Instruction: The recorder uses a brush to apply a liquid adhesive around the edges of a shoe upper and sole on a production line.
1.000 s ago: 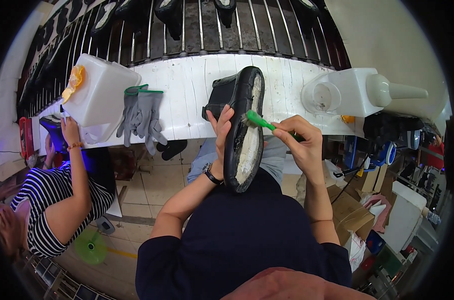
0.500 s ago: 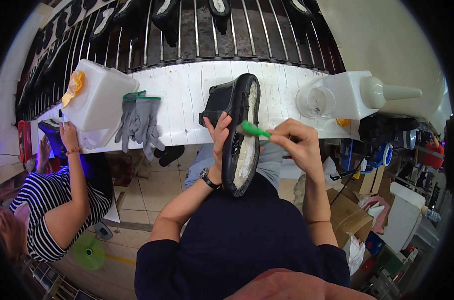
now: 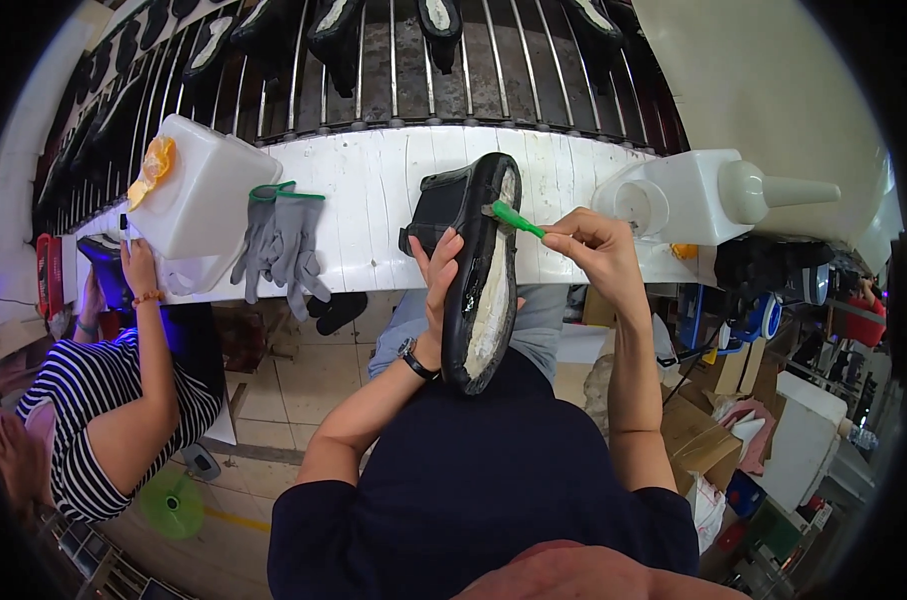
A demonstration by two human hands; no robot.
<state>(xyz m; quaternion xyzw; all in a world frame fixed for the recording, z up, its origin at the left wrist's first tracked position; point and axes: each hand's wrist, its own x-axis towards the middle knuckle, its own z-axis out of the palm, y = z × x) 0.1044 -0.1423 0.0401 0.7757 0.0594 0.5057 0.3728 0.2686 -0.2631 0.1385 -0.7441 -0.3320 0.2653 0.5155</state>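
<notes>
My left hand (image 3: 438, 283) grips a black shoe (image 3: 476, 270) from its left side, holding it sole-up over the edge of the white bench (image 3: 374, 200). The sole's inner face is pale and smeared. My right hand (image 3: 592, 250) pinches a green-handled brush (image 3: 514, 218), its tip touching the far end of the shoe's sole. A dark watch sits on my left wrist.
A white jug with an orange cap (image 3: 196, 195) and grey gloves (image 3: 279, 238) lie on the bench at left. A white nozzle bottle and a round tub (image 3: 714, 195) stand at right. A person in a striped shirt (image 3: 104, 400) works at my left. Black shoes sit on a metal rack (image 3: 424, 50) behind.
My right hand has drawn the brush from the middle of the sole up toward the shoe's far end. My left hand keeps the shoe in the same hold.
</notes>
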